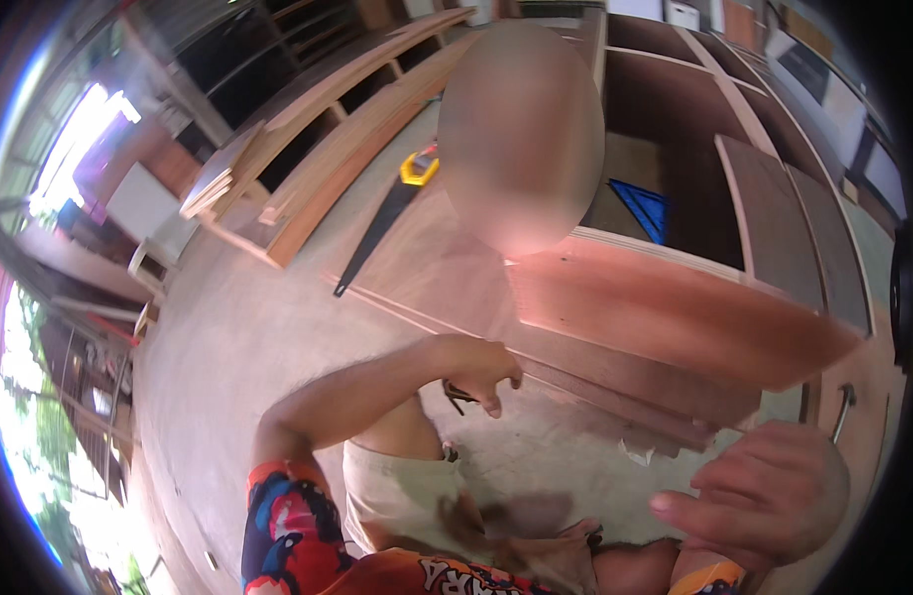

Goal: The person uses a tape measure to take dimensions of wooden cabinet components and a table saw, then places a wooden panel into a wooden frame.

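My left hand [483, 369] hangs palm down at mid-frame, its forearm passing above my bent knee. Its fingers are curled, and thin dark pieces [458, 397] poke out beneath the palm; what they are I cannot make out. Lower right, my right hand [764, 491] is raised and slightly blurred, thumb out and fingers loosely bent apart, with nothing seen in it. A hammer [845, 409] shows just beyond it. Between and ahead of my hands, a reddish-brown wooden board [665, 312] slants along the cabinet front, its right end smeared.
Behind the board lies a large open wooden cabinet frame [665, 59], with a blue triangular square [643, 206] in one compartment. A handsaw with a yellow handle [385, 213] lies to its left. Long plank frames [347, 149] stretch at far left. A blurred oval hides part of the far middle.
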The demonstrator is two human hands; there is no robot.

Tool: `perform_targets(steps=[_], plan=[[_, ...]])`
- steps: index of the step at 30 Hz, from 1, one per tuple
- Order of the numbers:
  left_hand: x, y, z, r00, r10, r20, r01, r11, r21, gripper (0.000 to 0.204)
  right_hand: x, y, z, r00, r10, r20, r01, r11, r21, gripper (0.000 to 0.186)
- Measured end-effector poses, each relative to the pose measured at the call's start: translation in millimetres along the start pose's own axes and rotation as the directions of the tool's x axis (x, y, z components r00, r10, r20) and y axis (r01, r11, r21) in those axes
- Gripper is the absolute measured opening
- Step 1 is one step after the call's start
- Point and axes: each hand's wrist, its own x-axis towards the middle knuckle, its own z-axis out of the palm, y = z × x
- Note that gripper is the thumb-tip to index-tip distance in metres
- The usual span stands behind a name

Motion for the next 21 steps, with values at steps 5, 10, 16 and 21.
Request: perform_targets(steps=[5, 10, 16, 21], plan=[[2, -9, -3, 0.998, 0.023, 0.064, -0.020, 0.999, -0.046, 0.069, -5, 9, -20, 0.981, -0.078, 0.180, 0.094, 0.992, -0.082, 0.059], [-9, 16, -23, 0.971, -0.145, 0.189, 0.182, 0.965, -0.190, 0.072, -1, 21, 2, 0.989, -0.020, 0.144, 0.024, 0.999, -0.028, 0.053], [-12, 16, -16, 0.982, -0.152, 0.116, 0.167, 0.977, -0.132, 0.073, -16, 4, 13, 0.995, -0.036, 0.088, 0.033, 0.999, 0.037, 0.033], [-8, 20, -20, 0.981, -0.140, 0.131, 0.157, 0.980, -0.125, 0.068, -18, 12, 3, 0.996, -0.083, 0.021, 0.077, 0.973, 0.215, 0.017]])
